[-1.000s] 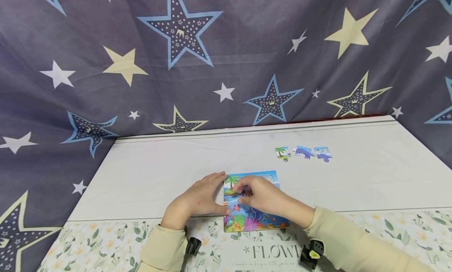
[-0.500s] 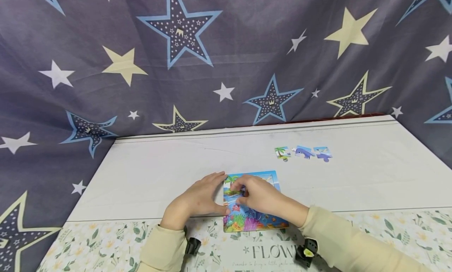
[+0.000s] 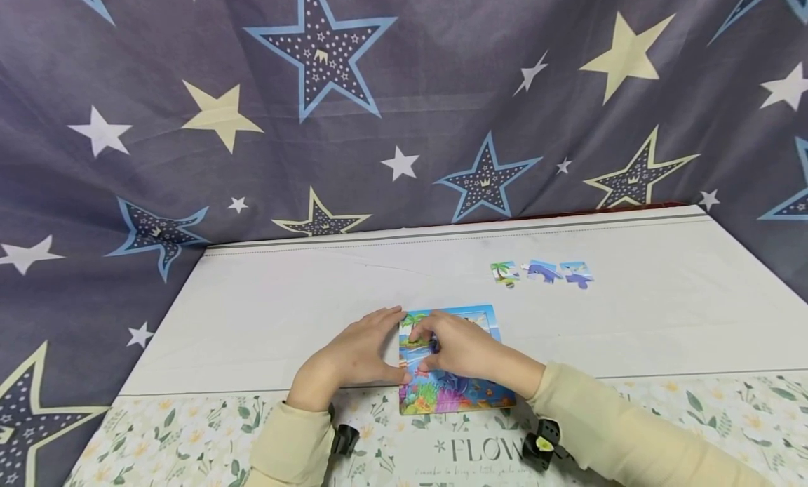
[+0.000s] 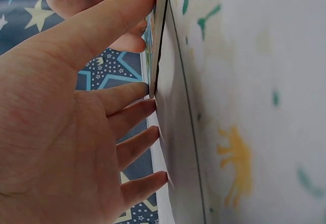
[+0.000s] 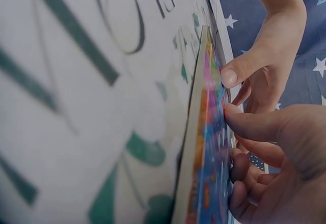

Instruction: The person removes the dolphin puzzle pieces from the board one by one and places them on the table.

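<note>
A colourful jigsaw puzzle board (image 3: 442, 399) with a sea scene lies in front of me. My left hand (image 3: 353, 354) is at its left side, fingers straight and spread, thumb on the lower left edge and forefinger at the upper left corner. In the left wrist view the fingertips meet the board's edge (image 4: 157, 56). My right hand (image 3: 463, 347) is over the board, fingers bent down and thumb tip apart from the forefinger. In the right wrist view the right thumb (image 5: 254, 124) touches the printed face. The palm hides much of the picture, and I cannot tell whether a piece is between the fingers.
Three loose puzzle pieces lie beyond the board to the right: a palm tree piece (image 3: 503, 271), a whale piece (image 3: 543, 271) and a purple-tailed piece (image 3: 576, 274). Under the board are a white cloth (image 3: 284, 283) and a floral strip (image 3: 189, 431). A star-patterned curtain (image 3: 379, 143) hangs behind.
My right hand and forearm have shifted slightly left over the board, the fingers staying bent. My left hand, the board and the loose pieces have stayed in place.
</note>
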Demonstrator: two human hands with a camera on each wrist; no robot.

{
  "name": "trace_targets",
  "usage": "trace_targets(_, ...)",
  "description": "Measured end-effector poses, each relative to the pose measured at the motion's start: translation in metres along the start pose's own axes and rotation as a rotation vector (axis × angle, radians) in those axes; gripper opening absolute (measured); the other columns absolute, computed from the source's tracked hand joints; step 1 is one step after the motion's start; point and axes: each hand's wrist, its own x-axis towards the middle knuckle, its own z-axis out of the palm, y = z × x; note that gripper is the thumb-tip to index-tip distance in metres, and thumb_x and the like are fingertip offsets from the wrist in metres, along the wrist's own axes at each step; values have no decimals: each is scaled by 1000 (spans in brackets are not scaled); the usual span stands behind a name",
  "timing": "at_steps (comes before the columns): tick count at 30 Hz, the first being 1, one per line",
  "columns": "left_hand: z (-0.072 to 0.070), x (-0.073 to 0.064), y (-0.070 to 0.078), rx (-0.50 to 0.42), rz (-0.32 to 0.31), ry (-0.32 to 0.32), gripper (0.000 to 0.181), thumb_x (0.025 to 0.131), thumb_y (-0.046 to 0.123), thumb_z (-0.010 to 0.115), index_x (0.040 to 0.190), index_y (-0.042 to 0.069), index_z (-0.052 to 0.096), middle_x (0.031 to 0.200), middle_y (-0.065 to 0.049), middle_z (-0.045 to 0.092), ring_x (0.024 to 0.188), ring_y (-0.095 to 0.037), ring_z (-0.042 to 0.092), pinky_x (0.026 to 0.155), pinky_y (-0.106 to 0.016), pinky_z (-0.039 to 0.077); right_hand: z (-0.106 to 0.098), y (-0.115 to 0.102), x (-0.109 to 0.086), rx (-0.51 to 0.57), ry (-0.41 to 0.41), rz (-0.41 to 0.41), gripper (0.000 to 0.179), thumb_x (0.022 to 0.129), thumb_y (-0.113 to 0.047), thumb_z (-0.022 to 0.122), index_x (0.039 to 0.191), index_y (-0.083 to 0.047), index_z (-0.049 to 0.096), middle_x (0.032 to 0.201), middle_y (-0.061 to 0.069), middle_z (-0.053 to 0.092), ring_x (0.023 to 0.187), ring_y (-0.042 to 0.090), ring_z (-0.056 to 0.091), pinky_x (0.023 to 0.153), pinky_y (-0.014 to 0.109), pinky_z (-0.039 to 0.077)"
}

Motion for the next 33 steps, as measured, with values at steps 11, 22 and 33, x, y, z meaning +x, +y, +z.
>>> trace_targets(11,0,0,0,3,-4,-6,96,77,42,83,153,8,36,160,-8,30,147,-31,24,117,-54,23,3,2,2,7,19,20,33,79,-15,84,109,-11,71,91,-1,55,76,13,48,68,33,46)
trace_targets(22,-1,0,1,-2,0,-3,96,77,42,83,153,7,36,160,-9,29,148,-31,23,118,-54,22,1,6,2,103,15,6,26,84,-10,80,107,-10,69,91,-1,57,72,12,49,64,28,46)
trace_targets(33,0,0,2,10,-19,-13,98,77,44,82,154,9,34,161,-7,28,148,-29,23,117,-54,24,-6,13,3,284,-18,-24,14,89,-8,74,103,-6,71,85,-4,62,62,9,47,59,23,45)
